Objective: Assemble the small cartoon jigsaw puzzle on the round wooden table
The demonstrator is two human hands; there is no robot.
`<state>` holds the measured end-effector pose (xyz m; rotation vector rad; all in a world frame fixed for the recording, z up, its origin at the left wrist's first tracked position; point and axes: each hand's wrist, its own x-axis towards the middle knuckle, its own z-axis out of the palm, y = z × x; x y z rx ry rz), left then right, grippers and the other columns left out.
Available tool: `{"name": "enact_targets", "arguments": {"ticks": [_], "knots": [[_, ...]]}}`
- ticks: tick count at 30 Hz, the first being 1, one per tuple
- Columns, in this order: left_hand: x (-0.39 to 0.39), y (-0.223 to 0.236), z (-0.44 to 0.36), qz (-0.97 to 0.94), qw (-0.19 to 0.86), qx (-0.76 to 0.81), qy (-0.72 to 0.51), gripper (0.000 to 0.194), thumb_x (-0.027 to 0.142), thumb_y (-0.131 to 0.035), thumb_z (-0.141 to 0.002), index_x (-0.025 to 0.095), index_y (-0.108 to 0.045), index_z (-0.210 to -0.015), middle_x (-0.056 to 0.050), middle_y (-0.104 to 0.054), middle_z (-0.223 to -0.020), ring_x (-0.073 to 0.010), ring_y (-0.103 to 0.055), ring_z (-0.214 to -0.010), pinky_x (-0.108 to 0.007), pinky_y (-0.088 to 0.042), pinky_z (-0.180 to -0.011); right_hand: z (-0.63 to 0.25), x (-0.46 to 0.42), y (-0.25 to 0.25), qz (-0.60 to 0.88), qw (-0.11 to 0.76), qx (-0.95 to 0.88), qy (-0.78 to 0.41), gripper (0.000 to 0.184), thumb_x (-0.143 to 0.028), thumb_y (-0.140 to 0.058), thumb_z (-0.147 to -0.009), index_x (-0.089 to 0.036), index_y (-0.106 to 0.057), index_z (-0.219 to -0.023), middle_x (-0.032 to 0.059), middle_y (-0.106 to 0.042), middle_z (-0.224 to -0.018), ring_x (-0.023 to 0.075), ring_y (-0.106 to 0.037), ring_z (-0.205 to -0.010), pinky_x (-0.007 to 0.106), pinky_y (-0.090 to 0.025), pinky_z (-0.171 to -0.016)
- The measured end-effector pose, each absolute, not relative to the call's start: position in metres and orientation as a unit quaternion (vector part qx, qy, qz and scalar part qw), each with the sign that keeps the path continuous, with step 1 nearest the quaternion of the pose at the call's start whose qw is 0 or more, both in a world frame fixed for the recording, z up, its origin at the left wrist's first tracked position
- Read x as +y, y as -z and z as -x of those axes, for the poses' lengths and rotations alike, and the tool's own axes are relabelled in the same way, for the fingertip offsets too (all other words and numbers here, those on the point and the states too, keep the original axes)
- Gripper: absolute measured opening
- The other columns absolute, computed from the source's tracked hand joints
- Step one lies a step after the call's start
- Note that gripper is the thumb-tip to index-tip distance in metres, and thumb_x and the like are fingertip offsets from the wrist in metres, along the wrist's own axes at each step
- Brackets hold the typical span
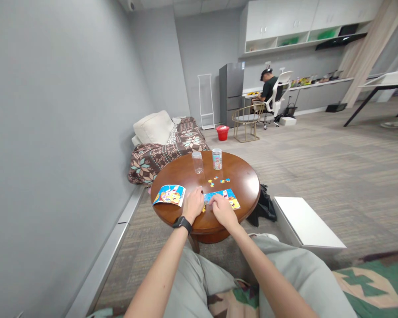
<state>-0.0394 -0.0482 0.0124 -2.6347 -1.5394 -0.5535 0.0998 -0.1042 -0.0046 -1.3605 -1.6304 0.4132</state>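
Your left hand (193, 204), a black watch (182, 224) on its wrist, rests on a round wooden table (239, 187) between a printed picture card (170, 195) and a blue-and-yellow jigsaw puzzle (223, 198). Your right hand (223, 211) touches the puzzle's near edge. Loose puzzle pieces (217, 180) lie just beyond, nearer a clear plastic jar (197, 162) and a printed canister (216, 159).

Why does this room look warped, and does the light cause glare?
In the head view, the wide lens bends the grey wall and stretches the left forearm; soft light leaves a pale sheen on the round wooden table, with only faint shadows.
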Motion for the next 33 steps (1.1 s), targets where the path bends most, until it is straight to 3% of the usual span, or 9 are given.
{"name": "enact_targets", "arguments": {"ticks": [10, 15, 20, 26, 33], "knots": [[-0.051, -0.016, 0.034, 0.824, 0.03, -0.531, 0.197, 0.033, 0.015, -0.035, -0.092, 0.009, -0.06, -0.113, -0.018, -0.064, -0.125, -0.0252, -0.057, -0.121, -0.038, -0.04, -0.105, -0.098, -0.109, 0.003, 0.576, 0.474, -0.657, -0.108, 0.024, -0.008, -0.038, -0.078, -0.021, -0.054, -0.068, 0.0048, -0.059, -0.074, 0.0205, -0.054, -0.079, 0.032, -0.041, -0.078], [-0.053, -0.017, 0.032, 0.806, 0.025, -0.553, 0.211, 0.031, 0.015, -0.036, -0.091, 0.009, -0.061, -0.108, -0.017, -0.067, -0.115, -0.0251, -0.06, -0.114, -0.037, -0.042, -0.101, -0.11, -0.105, -0.008, 0.65, 0.503, -0.563, -0.084, 0.025, -0.009, -0.038, -0.079, -0.019, -0.061, -0.077, 0.0071, -0.062, -0.084, 0.0209, -0.058, -0.085, 0.032, -0.044, -0.081], [-0.053, -0.018, 0.032, 0.797, 0.029, -0.563, 0.217, 0.032, 0.013, -0.035, -0.09, 0.01, -0.06, -0.11, -0.016, -0.067, -0.11, -0.0253, -0.06, -0.109, -0.036, -0.041, -0.099, -0.133, -0.073, -0.027, 0.687, 0.351, -0.629, -0.098, 0.035, -0.005, -0.044, -0.078, -0.015, -0.07, -0.099, 0.0118, -0.065, -0.105, 0.0222, -0.06, -0.099, 0.032, -0.044, -0.091], [-0.055, -0.021, 0.032, 0.792, 0.019, -0.571, 0.214, 0.03, 0.013, -0.034, -0.091, 0.01, -0.059, -0.106, -0.016, -0.066, -0.106, -0.0261, -0.06, -0.106, -0.037, -0.041, -0.098, -0.131, -0.038, -0.045, 0.71, 0.195, -0.671, -0.085, 0.032, -0.012, -0.047, -0.088, -0.014, -0.071, -0.11, 0.0166, -0.061, -0.115, 0.0258, -0.059, -0.107, 0.033, -0.044, -0.092], [-0.053, -0.021, 0.031, 0.764, 0.006, -0.604, 0.226, 0.027, 0.015, -0.033, -0.092, 0.014, -0.059, -0.099, -0.013, -0.066, -0.102, -0.0248, -0.06, -0.101, -0.036, -0.043, -0.095, -0.122, -0.01, -0.04, 0.753, 0.149, -0.636, -0.077, 0.029, -0.015, -0.05, -0.089, -0.013, -0.071, -0.109, 0.0184, -0.06, -0.12, 0.0258, -0.058, -0.109, 0.035, -0.047, -0.091]]}}
